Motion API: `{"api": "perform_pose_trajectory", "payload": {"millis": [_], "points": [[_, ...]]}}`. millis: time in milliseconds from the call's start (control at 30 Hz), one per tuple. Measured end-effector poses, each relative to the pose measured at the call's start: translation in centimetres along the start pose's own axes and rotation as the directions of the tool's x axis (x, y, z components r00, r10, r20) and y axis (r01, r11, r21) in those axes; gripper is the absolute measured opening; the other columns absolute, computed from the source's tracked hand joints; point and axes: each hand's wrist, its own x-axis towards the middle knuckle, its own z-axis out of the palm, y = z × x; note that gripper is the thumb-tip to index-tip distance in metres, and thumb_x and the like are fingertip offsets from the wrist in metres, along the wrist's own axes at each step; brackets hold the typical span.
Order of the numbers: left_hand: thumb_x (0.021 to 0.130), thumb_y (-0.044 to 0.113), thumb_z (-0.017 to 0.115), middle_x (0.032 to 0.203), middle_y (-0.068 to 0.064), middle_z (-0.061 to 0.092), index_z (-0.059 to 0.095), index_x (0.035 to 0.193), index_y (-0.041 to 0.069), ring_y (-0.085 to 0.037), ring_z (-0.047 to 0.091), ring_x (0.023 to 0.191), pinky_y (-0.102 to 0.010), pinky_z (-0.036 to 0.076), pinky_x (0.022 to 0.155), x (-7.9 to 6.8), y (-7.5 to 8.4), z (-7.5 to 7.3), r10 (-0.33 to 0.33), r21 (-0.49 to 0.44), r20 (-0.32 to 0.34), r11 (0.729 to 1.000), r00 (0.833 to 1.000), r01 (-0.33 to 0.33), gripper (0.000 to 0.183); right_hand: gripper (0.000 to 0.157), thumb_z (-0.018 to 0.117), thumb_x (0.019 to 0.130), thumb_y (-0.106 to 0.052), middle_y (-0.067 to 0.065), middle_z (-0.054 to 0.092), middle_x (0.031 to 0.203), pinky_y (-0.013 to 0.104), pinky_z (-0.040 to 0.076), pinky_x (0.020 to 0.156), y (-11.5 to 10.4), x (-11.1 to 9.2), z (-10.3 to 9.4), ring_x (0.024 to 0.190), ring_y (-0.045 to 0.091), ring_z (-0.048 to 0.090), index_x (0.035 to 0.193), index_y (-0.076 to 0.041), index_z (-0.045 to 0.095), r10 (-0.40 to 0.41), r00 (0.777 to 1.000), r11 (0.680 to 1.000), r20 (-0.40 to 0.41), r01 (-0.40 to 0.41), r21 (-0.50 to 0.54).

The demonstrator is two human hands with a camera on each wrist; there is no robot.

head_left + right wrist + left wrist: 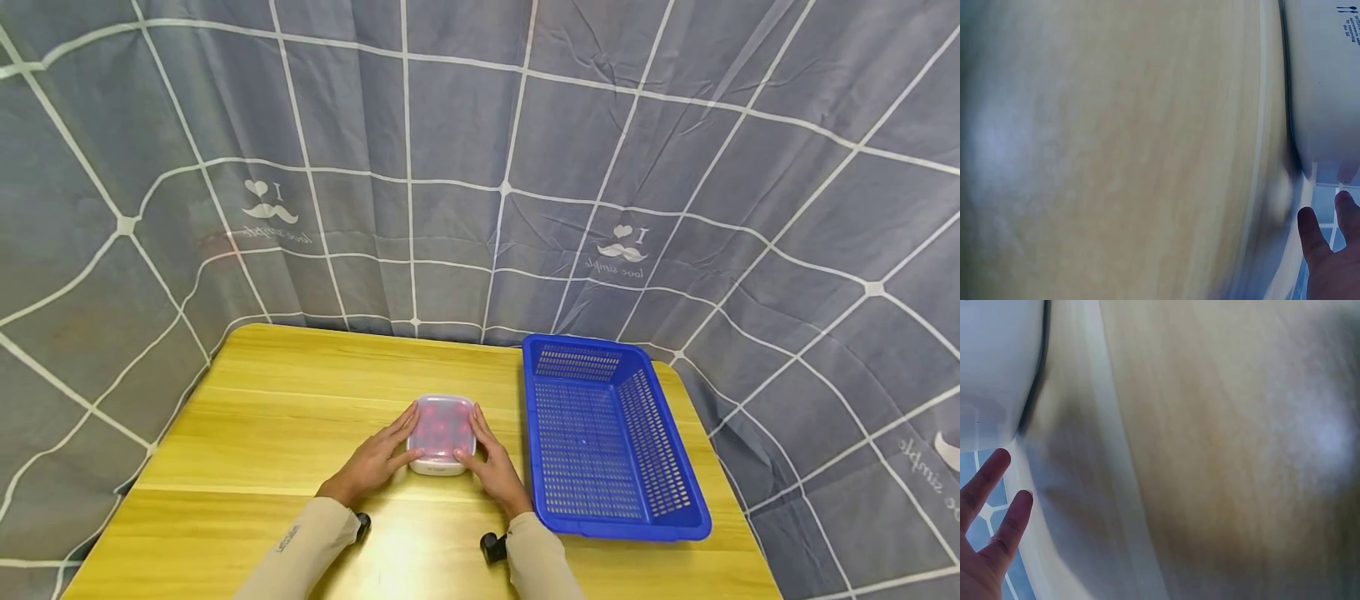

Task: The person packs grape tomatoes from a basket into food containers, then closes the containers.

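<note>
A small square food container (439, 469) with a translucent lid (442, 425) sits on the wooden table, with pinkish-red contents showing through the lid. My left hand (373, 462) grips its left side, fingers along the edge and thumb at the near left corner. On the opposite side my right hand (495, 471) holds it the same way, thumb at the near right corner. The left wrist view shows the container's pale wall (997, 369) with two spread fingers (1010, 531) beside it. Small printed text marks the container wall (1329, 94) in the right wrist view.
A blue perforated plastic basket (540, 467) stands on the right of the table (285, 417), close to my right forearm. A grey curtain (457, 217) with white grid lines hangs behind the table and round both sides.
</note>
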Motion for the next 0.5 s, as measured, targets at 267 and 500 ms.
{"api": "perform_pose_trajectory", "payload": {"millis": [267, 500], "points": [[0.101, 0.034, 0.051, 0.159, -0.015, 0.012, 0.019, 0.153, 0.005, -0.041, 0.034, 0.135, -0.058, 0.031, 0.11, 0.24, 0.07, -0.41, -0.002, 0.009, 0.047, 1.0, 0.999, 0.001, 0.068, 0.067, 0.063, 0.094, -0.009, 0.019, 0.009, 0.159, 0.056, 0.009, 0.117, 0.2, 0.23, 0.0, 0.144, 0.038, 0.008, 0.148, 0.007, 0.026, -0.03, 0.999, 0.999, -0.017, 0.03, 0.013], [0.098, 0.031, 0.056, 0.159, -0.015, 0.012, 0.021, 0.152, 0.001, -0.038, 0.025, 0.14, -0.058, 0.026, 0.113, 0.12, 0.23, -0.63, 0.005, -0.039, 0.038, 0.999, 0.999, -0.004, 0.07, 0.065, 0.062, 0.094, -0.008, 0.021, 0.009, 0.158, 0.057, 0.009, 0.117, -0.19, -0.02, 0.2, 0.144, 0.04, 0.008, 0.147, 0.008, 0.027, -0.015, 1.0, 1.0, -0.02, 0.015, 0.006]]}}
